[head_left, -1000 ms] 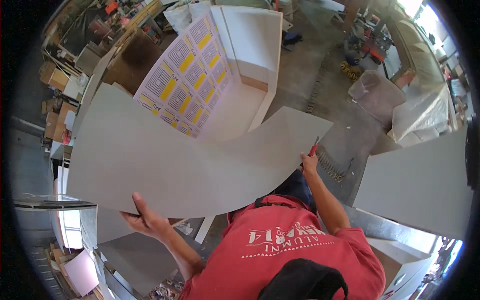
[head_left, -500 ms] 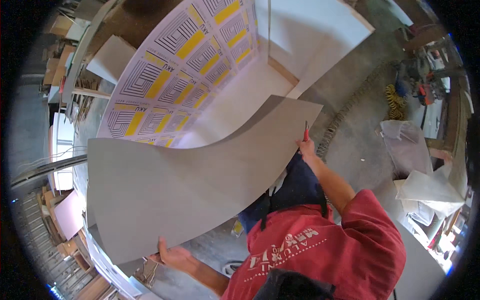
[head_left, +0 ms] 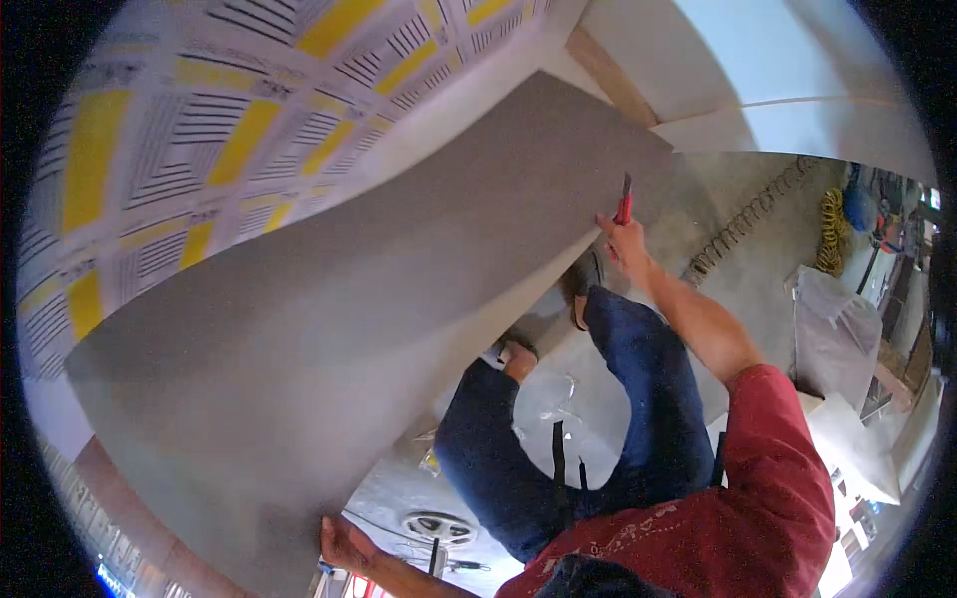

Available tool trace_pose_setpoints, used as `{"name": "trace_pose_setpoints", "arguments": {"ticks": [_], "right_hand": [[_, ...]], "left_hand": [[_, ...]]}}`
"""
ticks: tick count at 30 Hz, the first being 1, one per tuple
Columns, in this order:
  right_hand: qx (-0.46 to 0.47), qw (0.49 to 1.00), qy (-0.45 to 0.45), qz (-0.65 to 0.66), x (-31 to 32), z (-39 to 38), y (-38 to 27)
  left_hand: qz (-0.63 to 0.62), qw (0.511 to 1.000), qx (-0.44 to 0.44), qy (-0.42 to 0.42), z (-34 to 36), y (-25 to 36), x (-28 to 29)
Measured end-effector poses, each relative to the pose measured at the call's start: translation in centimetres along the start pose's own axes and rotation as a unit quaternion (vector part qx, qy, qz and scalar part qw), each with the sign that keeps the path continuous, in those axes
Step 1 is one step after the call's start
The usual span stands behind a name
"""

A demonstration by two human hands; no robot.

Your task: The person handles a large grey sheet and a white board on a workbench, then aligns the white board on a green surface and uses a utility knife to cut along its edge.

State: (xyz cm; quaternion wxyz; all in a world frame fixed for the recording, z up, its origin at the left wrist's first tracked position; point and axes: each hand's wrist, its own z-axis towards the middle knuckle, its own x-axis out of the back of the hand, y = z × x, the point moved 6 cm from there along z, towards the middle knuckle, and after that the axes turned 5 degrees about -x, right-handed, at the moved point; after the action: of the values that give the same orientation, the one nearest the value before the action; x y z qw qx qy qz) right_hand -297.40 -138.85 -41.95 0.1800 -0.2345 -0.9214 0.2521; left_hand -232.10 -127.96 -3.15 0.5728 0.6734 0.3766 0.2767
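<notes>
Fingers closed: left hand (head_left: 345,547) holds a bowed gray sheet (head_left: 299,309), right hand (head_left: 628,245) sheet and utility knife (head_left: 624,208); shifting likely needs both.

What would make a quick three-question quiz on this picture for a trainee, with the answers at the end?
1. Multiple choice: what colour is the handle of the tool in the right hand?
A) green
B) red
C) white

2. True or false: the left hand is at an edge of the large grey sheet.

3. Fill the gap: in the picture, the yellow coil is to the ____ of the person's legs.

Key: 1. B; 2. true; 3. right.
</notes>
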Motion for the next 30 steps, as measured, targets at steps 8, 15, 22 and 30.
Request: {"name": "trace_pose_setpoints", "arguments": {"ticks": [8, 15, 22, 30], "right_hand": [[0.074, 0.997, 0.007, 0.001, -5.6, 13.6, 2.8], [0.114, 0.973, -0.113, -0.165, -7.8, 20.3, 5.0], [0.057, 0.982, -0.108, -0.146, -5.8, 24.6, 6.0], [0.241, 0.905, -0.031, -0.350, -2.6, 27.3, 2.8]], "left_hand": [[-0.090, 0.991, -0.041, -0.089, 7.3, -20.6, 5.9], [-0.139, 0.985, -0.095, -0.042, 11.4, -30.1, 4.9], [-0.102, 0.990, -0.085, -0.053, 16.9, -37.5, 7.0], [0.176, 0.945, -0.274, -0.019, 17.5, -38.4, 6.9]]}}
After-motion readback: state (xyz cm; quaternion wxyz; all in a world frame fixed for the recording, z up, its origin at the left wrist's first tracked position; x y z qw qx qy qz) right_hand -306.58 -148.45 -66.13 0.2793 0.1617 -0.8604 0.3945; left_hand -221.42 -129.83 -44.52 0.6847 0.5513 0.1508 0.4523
